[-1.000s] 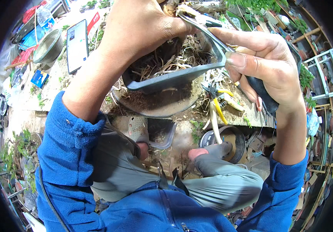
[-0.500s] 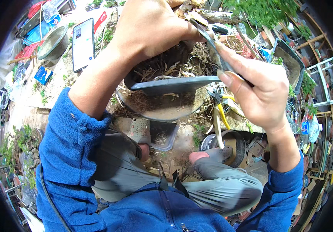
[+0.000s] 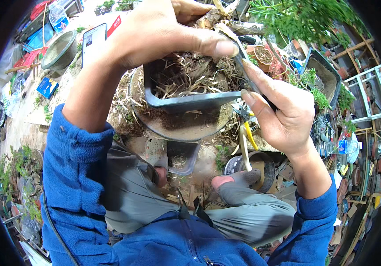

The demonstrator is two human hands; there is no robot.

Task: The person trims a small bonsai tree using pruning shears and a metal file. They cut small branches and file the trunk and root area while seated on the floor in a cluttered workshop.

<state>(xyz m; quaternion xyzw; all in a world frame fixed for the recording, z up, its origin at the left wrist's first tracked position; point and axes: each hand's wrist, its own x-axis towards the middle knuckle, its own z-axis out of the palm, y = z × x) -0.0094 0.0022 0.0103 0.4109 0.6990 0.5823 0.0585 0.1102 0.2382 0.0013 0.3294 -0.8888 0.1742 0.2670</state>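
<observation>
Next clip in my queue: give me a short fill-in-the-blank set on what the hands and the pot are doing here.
1. The left hand grips the far rim of a grey ____-shaped plastic pot.
2. The pot is packed with tangled dry ____.
3. The right hand touches the pot's ____ corner.
4. Below the pot, on the ground, sits a round ____ with soil in it.

Missing words: rectangular; roots; right; dish
</observation>
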